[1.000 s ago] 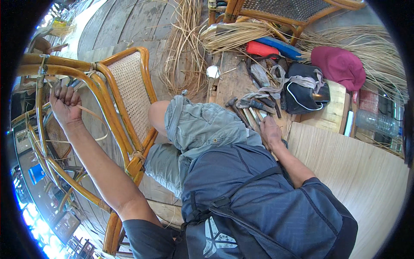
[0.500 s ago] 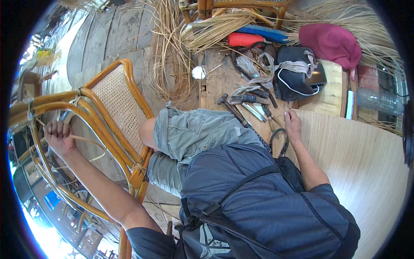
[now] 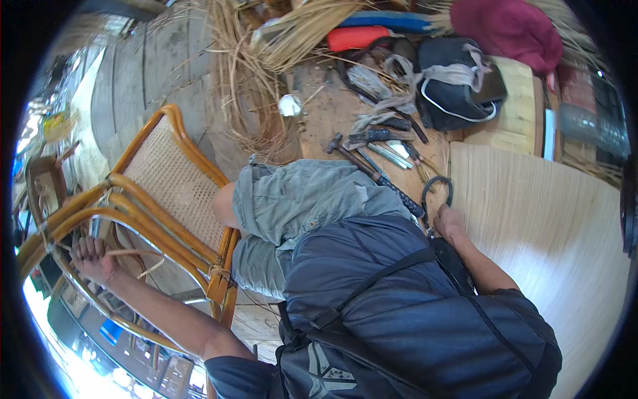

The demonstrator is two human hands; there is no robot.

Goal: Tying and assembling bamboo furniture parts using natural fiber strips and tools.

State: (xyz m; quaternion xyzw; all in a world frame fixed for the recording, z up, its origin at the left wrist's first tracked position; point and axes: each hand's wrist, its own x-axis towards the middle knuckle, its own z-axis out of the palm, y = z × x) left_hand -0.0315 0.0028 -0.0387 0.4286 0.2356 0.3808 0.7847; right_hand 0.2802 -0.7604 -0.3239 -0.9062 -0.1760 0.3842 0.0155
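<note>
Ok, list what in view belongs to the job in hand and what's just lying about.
Job, apparently: pale strip in left hand; rattan chair; loose strands; perhaps black loop by right hand.
Lying about: maroon cap; black bag; red object.

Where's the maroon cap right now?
In the head view, upper right: the maroon cap lies just beyond the black bag and slightly to its right, well beyond the right hand.

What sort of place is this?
Probably a workshop where cane or rattan chairs are made or mended: there is a chair with a woven panel, a tangle of long, loose strands, and a hammer among other hand tools.
</note>
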